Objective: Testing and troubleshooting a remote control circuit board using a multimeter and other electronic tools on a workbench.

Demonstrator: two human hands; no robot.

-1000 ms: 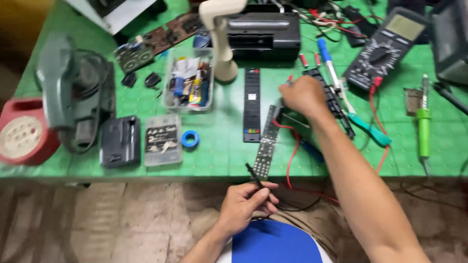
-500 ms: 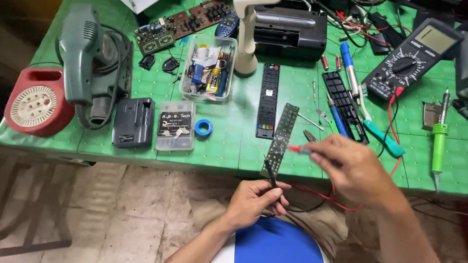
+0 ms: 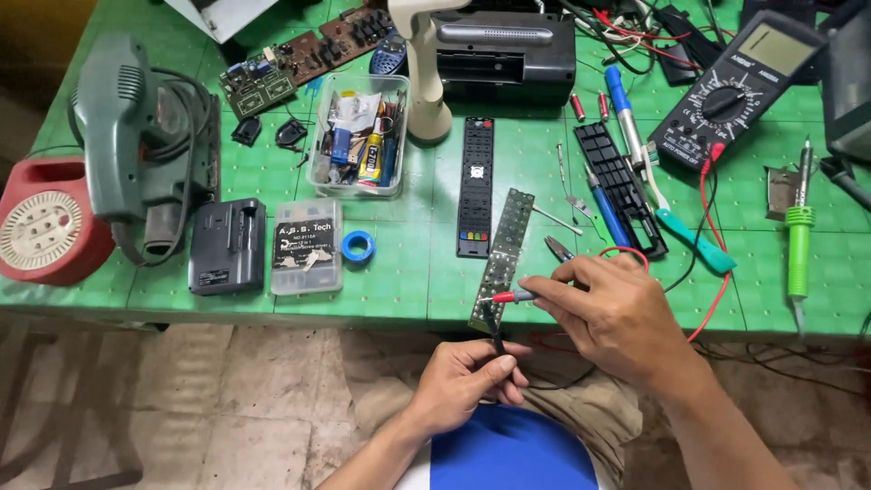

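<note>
A green tiled tabletop (image 3: 399,295) is seen from above, crowded with tools. At its left edge a red round cable reel (image 3: 41,225) is set, with a green power sander (image 3: 136,145) beside it. A black charger block (image 3: 227,247) and a small clear parts box (image 3: 307,247) are laid near the front edge, a blue tape roll (image 3: 357,246) just beside them. A clear tub of small items (image 3: 357,136) is placed behind. A black remote shell (image 3: 475,186) is laid in the middle, a black keypad frame (image 3: 620,186) to its right. A multimeter (image 3: 741,86) and a green-handled soldering iron (image 3: 797,238) are placed at the right.
</note>
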